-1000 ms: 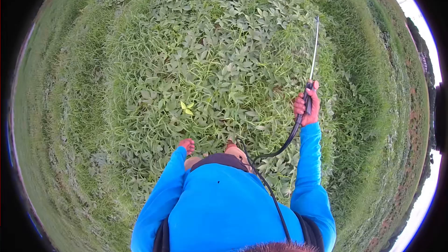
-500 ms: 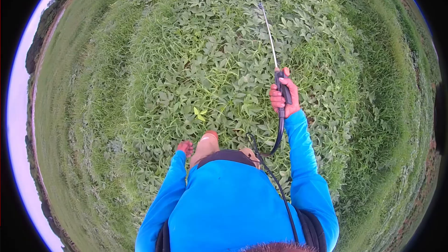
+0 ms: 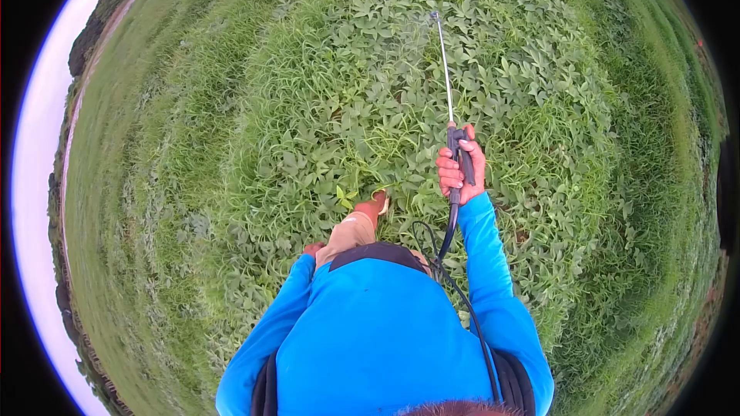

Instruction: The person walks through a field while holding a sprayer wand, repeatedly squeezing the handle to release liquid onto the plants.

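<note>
My right hand (image 3: 475,163) is wrapped around the black trigger handle of a sprayer wand (image 3: 445,73). Its thin metal tube points forward over leafy plants (image 3: 362,112), with the nozzle at the far end and a faint haze beside it. From the handle's lower end a black hose (image 3: 452,227) curves back toward my waist. Low beside my thigh, my left hand (image 3: 313,249) shows only in small part; its fingers are hidden.
Tall grass (image 3: 270,69) grows among the broad-leaved plants. My left leg (image 3: 348,233) is stepped forward into the foliage. Dark straps (image 3: 512,377) sit at my shoulders. Trees (image 3: 100,31) line the field's far left edge.
My left leg has swung forward, and its foot now shows among the leaves. The wand has turned slightly and moved a little left with my right hand. My left hand has become mostly hidden.
</note>
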`<state>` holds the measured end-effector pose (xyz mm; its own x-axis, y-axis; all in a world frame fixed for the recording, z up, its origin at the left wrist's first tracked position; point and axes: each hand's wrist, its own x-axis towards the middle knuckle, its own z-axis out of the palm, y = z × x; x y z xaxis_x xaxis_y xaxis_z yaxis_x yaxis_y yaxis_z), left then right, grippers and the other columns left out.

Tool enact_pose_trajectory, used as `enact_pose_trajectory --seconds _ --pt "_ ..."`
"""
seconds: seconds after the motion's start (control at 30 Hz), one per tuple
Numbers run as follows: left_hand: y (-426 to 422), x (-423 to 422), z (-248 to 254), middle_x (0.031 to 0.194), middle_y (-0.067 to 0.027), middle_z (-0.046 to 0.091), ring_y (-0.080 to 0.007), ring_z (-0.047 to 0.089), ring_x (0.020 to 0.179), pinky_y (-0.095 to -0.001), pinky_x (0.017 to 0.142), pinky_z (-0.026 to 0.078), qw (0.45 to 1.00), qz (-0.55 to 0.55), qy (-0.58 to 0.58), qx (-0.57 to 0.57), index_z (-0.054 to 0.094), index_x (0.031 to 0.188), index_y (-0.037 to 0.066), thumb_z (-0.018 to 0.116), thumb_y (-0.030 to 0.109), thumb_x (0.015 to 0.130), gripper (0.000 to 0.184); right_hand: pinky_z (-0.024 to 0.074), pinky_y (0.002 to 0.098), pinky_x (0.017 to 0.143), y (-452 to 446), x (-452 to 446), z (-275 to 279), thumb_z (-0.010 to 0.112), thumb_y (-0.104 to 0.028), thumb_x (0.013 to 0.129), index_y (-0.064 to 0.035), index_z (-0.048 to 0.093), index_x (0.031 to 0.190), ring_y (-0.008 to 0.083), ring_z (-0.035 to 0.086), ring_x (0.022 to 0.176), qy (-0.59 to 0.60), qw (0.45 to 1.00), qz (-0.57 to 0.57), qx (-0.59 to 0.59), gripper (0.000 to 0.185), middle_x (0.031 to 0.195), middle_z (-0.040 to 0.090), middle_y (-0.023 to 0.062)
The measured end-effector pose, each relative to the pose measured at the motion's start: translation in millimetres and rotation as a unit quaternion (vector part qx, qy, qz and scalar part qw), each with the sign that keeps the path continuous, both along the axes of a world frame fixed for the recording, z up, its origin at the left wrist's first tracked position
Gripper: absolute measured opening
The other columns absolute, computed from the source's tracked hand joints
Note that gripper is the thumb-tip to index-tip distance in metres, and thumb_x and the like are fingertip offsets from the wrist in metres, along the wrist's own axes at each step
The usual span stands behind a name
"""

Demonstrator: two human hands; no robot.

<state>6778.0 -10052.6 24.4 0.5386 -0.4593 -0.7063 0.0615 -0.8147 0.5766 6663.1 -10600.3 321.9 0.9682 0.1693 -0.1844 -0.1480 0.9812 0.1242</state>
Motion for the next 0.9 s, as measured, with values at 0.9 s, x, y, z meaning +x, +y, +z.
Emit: enact_pose_trajectory --seconds 0.9 --pt "-189 199 18 0.065 -0.0033 0.053 -0.0161 0.05 0.049 -0.0323 0.041 0.033 0.912 0.297 0.278 0.04 0.053 0.085 0.011 0.049 0.028 0.088 0.018 0.0297 0.0209 0.034 12 297 28 0.065 -0.035 0.08 -0.0137 0.046 0.081 0.0056 0.037 0.04 0.11 0.947 0.109 -0.281 0.029 0.06 0.043 -0.0027"
